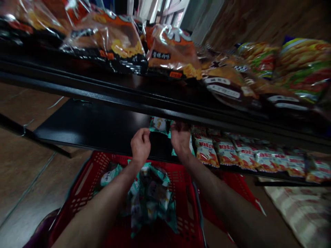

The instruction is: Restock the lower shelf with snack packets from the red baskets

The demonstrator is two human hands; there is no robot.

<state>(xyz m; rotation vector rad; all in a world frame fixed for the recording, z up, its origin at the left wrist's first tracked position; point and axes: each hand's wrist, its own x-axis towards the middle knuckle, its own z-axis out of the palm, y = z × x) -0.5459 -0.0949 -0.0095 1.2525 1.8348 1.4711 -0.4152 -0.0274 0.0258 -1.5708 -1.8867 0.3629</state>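
My left hand (141, 144) is over the front of the lower black shelf (103, 129), its fingers curled together; whether anything is between them is too dark to tell. Just right of it lies a small teal snack packet (158, 124). My right hand (180, 139) reaches under the upper shelf beside teal packets, its fingertips in shadow, so their grip is hidden. Below my forearms stands a red basket (182, 179) holding several teal packets (151, 210).
Several red and white snack bags (207, 150) line the lower shelf at the right. The upper shelf (116, 93) crosses above my hands with large orange bags (170, 51). A second red basket (240, 189) and a striped sack (297, 210) are lower right.
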